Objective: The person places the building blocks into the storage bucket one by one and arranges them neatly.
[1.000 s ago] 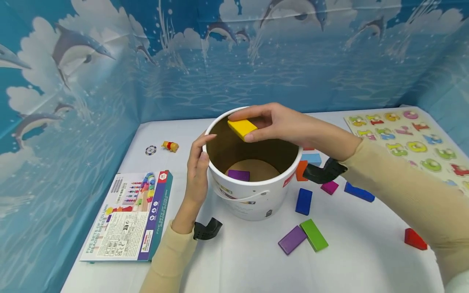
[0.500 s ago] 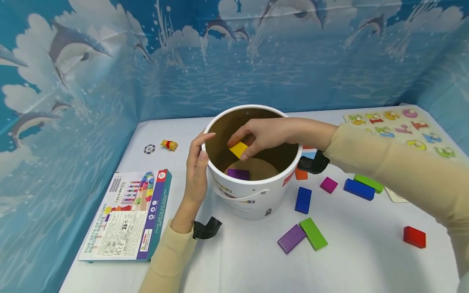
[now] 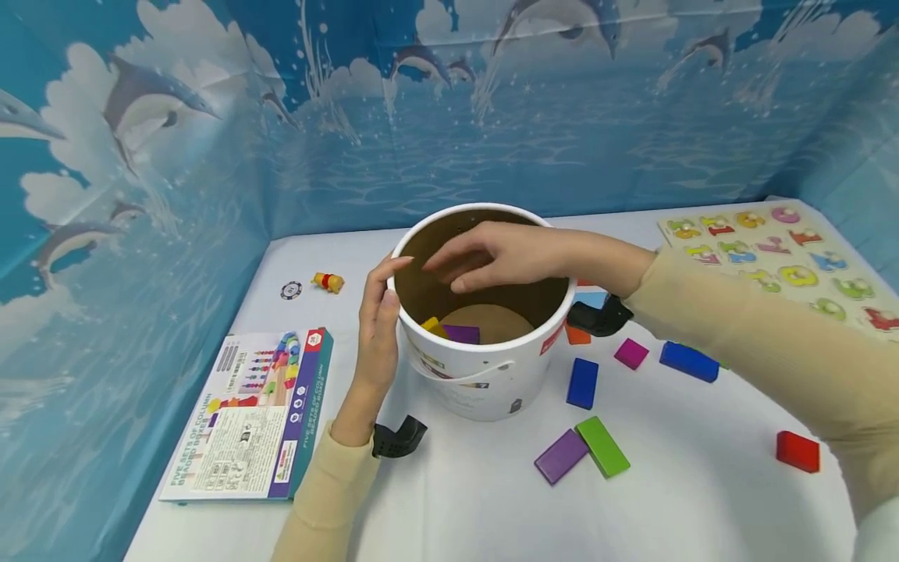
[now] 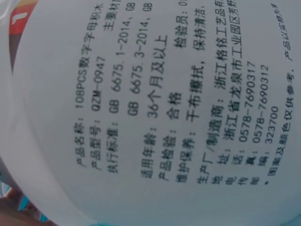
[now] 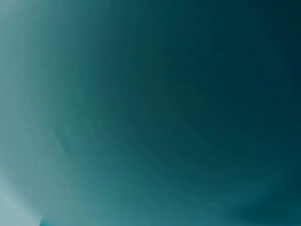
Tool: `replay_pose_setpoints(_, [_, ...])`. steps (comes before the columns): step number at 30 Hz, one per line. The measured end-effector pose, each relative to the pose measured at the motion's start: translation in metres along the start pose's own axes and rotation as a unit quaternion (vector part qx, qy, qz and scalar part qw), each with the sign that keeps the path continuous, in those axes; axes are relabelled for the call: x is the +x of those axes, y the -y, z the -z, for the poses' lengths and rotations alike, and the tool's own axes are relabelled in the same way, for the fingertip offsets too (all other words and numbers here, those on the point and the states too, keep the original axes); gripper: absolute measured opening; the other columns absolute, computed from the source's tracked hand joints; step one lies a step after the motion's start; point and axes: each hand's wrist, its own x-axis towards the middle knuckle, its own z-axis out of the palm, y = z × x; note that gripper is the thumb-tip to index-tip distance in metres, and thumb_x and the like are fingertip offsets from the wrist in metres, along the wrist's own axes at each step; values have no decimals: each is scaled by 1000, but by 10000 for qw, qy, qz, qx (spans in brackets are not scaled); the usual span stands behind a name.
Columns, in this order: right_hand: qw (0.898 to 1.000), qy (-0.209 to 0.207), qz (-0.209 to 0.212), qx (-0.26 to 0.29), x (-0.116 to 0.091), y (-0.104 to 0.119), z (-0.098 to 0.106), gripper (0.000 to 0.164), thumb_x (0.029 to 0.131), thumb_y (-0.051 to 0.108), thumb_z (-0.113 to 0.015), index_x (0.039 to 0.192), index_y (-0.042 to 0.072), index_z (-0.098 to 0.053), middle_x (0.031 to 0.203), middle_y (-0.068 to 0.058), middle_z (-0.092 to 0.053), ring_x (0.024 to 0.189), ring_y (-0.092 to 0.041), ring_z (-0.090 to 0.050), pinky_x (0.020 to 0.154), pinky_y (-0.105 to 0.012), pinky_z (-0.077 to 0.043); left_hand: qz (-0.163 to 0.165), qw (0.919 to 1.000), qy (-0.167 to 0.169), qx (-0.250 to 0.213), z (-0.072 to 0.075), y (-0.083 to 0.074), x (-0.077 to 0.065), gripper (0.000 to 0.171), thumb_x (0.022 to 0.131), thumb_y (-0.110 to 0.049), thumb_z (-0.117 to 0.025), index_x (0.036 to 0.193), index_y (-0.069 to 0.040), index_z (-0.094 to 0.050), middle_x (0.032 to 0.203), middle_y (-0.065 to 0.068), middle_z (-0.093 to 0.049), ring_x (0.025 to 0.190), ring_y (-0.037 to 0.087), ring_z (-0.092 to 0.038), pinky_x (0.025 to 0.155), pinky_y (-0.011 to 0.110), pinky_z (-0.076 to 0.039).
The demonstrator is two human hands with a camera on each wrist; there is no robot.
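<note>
A white bucket [image 3: 485,390] with printed pictures stands in the middle of the table. Its left rim is held by my left hand [image 3: 377,336], one fingertip reaching over the edge and the thumb against the outside. Over the bucket's mouth my right hand [image 3: 499,256] hovers with loose, parted fingers and nothing between them. At the bottom inside lie a yellow block [image 3: 434,326] and a purple block [image 3: 462,334], partly hidden by the near rim. In the left wrist view, the bucket's printed side [image 4: 164,117] fills most of the picture. The right wrist view is dark and blurred.
Right of the bucket lie a dark blue block [image 3: 582,383], a magenta block [image 3: 631,353], a light green block [image 3: 602,446], a purple block [image 3: 561,457] and a red block [image 3: 797,452]. A number puzzle board [image 3: 797,275] is at right, a toy box [image 3: 246,417] at left, beyond it a small bear figure [image 3: 327,282].
My right hand lowered the yellow block into the bucket and let it go; it now lies beside the purple block at the bottom. My left hand stayed at the rim.
</note>
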Motion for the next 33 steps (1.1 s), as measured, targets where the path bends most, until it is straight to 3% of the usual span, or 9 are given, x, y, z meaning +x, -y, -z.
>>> replay_pose_setpoints(3, [9864, -1285, 749, 700, -28, 9, -5, 34, 91, 12, -50, 125, 7, -50, 122, -8, -53, 112, -19, -50, 92, -33, -41, -61, 10000, 3, -28, 0, 0, 1, 58, 90, -51, -33, 127, -7, -39, 138, 1, -34, 130, 16, -23, 101, 47, -22])
replay_pose_setpoints(7, [9360, -2634, 1547, 1747, -84, 11, -28, 29, 90, -3, -44, 118, -5, -51, 117, -19, -54, 105, -28, -54, 91, -35, -41, -97, 9999, -55, -49, -1, 0, 2, 57, 90, -50, -33, 127, -7, -40, 138, 2, -34, 130, 16, -22, 102, 48, -21])
replay_pose_setpoints(9, [9209, -3003, 1652, 1857, -112, 0, -46, 28, 87, -10, -43, 114, -9, -51, 114, -21, -54, 101, -29, -56, 86, -33, -45, -82, 9999, -54, -33, -1, -1, 2, 59, 89, -52, -33, 127, -6, -40, 138, 2, -34, 130, 16, -22, 102, 48, -20])
replay_pose_setpoints(11, [9280, -2993, 1364, 1749, -135, -17, -65, 29, 85, -14, -44, 114, -10, -51, 112, -21, -54, 99, -27, -57, 82, -30, -47, -72, 10000, -53, -36, 0, -1, 3, 61, 89, -53, -33, 127, -6, -40, 138, 2, -34, 131, 16, -21, 102, 47, -20])
replay_pose_setpoints(16, [9643, -2233, -291, 1391, -170, -70, -113, 33, 88, -4, -48, 120, 4, -51, 115, -13, -55, 103, -18, -55, 80, -25, -48, -76, 9999, -90, -28, 1, -1, 2, 61, 89, -54, -33, 127, -6, -40, 137, 2, -35, 131, 15, -21, 103, 46, -18])
replay_pose_setpoints(20, [9722, -1936, -897, 959, -183, -102, -142, 38, 86, 13, -57, 124, 11, -50, 121, -7, -54, 111, -6, -49, 84, -18, -43, -70, 9999, -127, -14, 1, 0, 2, 61, 89, -54, -33, 126, -6, -40, 137, 3, -35, 131, 15, -20, 103, 45, -16])
replay_pose_setpoints(26, [9855, -1204, -1131, -392, -184, -114, -161, 58, 77, 37, -65, 131, 27, -43, 135, 7, -40, 123, 4, -30, 89, -23, -41, -83, 9998, -157, -80, 1, 0, 2, 63, 88, -54, -33, 125, -4, -40, 136, 5, -36, 131, 16, -21, 104, 45, -16])
replay_pose_setpoints(29, [9881, -988, -1044, -554, -185, -117, -163, 62, 78, 37, -64, 134, 27, -39, 140, 6, -34, 127, 3, -25, 90, -25, -41, -75, 9998, -153, -109, 0, 0, 2, 63, 88, -54, -33, 126, -4, -40, 135, 5, -36, 130, 17, -21, 103, 45, -16])
replay_pose_setpoints(33, [9861, -1088, -1123, -567, -184, -120, -164, 60, 80, 36, -63, 133, 29, -38, 138, 9, -36, 125, 0, -30, 90, -24, -41, -101, 9998, -153, -126, 0, 1, 3, 63, 88, -54, -34, 125, -4, -40, 135, 6, -37, 130, 18, -21, 104, 44, -16])
